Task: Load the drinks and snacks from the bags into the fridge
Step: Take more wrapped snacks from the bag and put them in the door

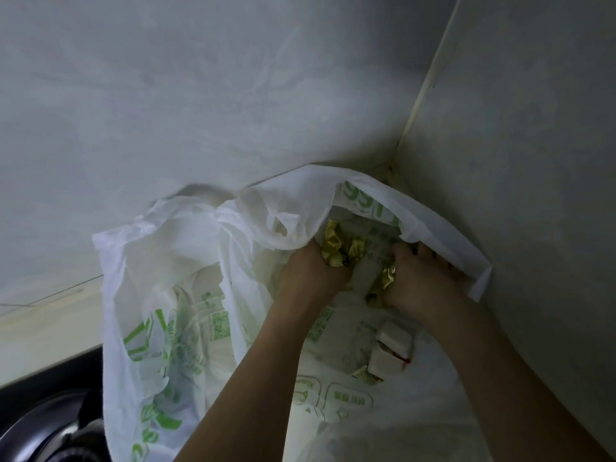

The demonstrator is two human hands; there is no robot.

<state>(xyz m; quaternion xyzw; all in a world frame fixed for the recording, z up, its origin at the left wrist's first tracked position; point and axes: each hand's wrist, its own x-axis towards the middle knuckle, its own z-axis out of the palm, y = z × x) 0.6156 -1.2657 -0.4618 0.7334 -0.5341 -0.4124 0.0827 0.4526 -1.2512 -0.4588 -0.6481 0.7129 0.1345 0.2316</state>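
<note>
Two white plastic bags with green print stand against a wall corner. Both my hands reach into the right bag (pixel 366 191). My left hand (pixel 313 271) grips a gold-foil snack packet (pixel 336 245) inside it. My right hand (pixel 420 278) grips another gold-foil packet (pixel 386 278) lower down. White boxed items (pixel 393 355) with a red mark lie deeper in this bag. The left bag (pixel 160 295) stands open beside it, its contents hidden. No fridge is in view.
Pale tiled walls meet in a corner (pixel 396 161) right behind the bags. A light counter edge (pixel 43 331) runs at the left. A dark round stove burner or pan (pixel 50 425) sits at the lower left.
</note>
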